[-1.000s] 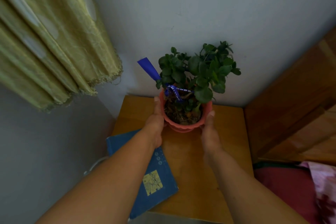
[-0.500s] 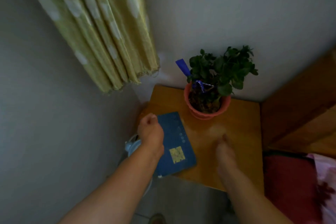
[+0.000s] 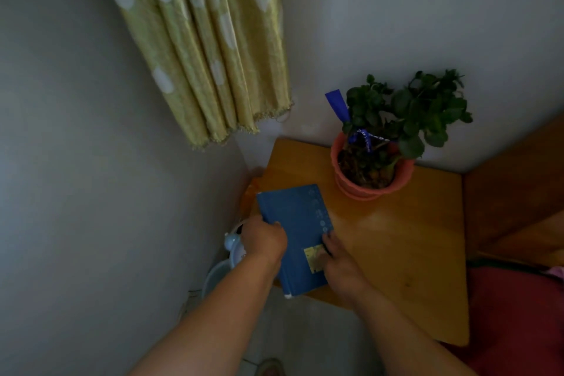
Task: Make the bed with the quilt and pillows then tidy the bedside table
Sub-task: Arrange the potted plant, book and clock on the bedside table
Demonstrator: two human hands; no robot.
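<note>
**Both hands on the blue book at the table's near-left corner**

The blue book lies flat on the wooden bedside table, at the table's near-left corner, turned at a slant. Its near end juts out past the table's front edge, over the floor. A small yellow label shows on the cover, partly under fingers.

The left hand grips the book's left edge, fingers curled over onto the cover. The right hand sits at the book's right edge with its fingers laid across the cover by the label. Whether it clasps the edge or only presses down cannot be told.

At the back of the table, well apart from the book, a potted plant stands upright in an orange-pink pot. A blue ribbon sticks up among its dark green leaves.

A pale blue object sits low between the table's left side and the grey wall, mostly hidden behind the left hand. A yellow-green curtain with pale spots hangs above the corner. Red bedding lies just beside the table on the right, under a wooden headboard.
</note>
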